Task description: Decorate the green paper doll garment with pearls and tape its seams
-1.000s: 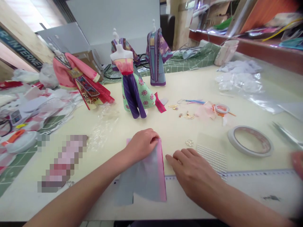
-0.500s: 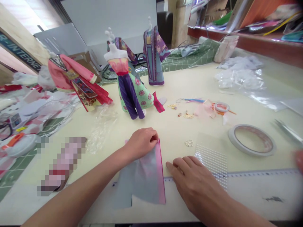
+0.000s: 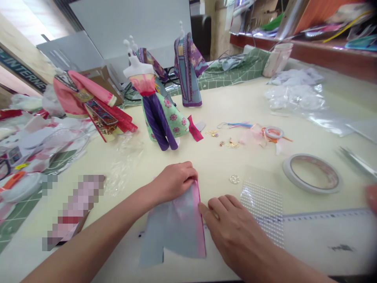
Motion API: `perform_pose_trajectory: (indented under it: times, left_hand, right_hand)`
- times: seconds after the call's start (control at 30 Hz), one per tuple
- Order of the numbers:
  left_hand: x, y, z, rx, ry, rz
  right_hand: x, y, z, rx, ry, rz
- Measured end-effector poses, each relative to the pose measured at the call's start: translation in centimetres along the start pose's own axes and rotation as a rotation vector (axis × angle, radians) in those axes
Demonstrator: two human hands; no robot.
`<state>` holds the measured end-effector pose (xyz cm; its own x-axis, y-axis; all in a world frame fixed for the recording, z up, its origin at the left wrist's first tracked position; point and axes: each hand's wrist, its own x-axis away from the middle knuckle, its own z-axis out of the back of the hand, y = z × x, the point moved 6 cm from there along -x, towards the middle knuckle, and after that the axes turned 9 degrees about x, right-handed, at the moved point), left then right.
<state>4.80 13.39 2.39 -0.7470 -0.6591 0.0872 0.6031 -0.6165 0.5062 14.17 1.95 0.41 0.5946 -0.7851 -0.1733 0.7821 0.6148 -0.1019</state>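
A greyish-blue piece of fabric (image 3: 176, 226) with a pink strip along its right edge lies on the table in front of me. My left hand (image 3: 176, 179) is closed on its top right corner, fingers pinched together. My right hand (image 3: 231, 226) rests on the table just right of the fabric. Its leading fingertip touches the pink edge, and the other fingers are loosely bent with nothing held. Beneath the fabric and beside my right hand runs a clear ruler (image 3: 318, 217). A sheet of small pearl beads (image 3: 260, 202) lies partly over that ruler.
Dolls' dress forms in a pink robe (image 3: 88, 100), purple trousers (image 3: 160, 118) and a blue robe (image 3: 188, 74) stand behind. A tape roll (image 3: 335, 182), metal tweezers (image 3: 357, 161) and another person's blurred hand (image 3: 371, 198) are right. A pixelated phone (image 3: 76, 212) lies left.
My right hand has moved left, and its fingertip now meets the fabric's pink edge. My left hand keeps its pinch at the top corner. The view has shifted slightly.
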Motion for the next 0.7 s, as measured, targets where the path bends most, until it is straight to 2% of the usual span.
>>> perform_pose_trajectory:
  times: [0.17, 0.3, 0.5, 0.7]
  left_hand:
    - [0.1, 0.1, 0.0, -0.055, 0.013, -0.052]
    - [0.9, 0.0, -0.1, -0.092, 0.078, -0.116]
    - [2.4, 0.2, -0.1, -0.117, 0.178, -0.265]
    - [2.9, 0.8, -0.4, -0.140, 0.162, -0.366]
  right_hand:
    - [-0.5, -0.5, -0.4, 0.070, 0.029, -0.011]
    - [-0.8, -0.5, -0.4, 0.098, 0.078, -0.038]
    - [-1.0, -0.6, -0.5, 0.124, 0.083, -0.023]
    - [-1.3, -0.4, -0.1, 0.124, 0.144, -0.039]
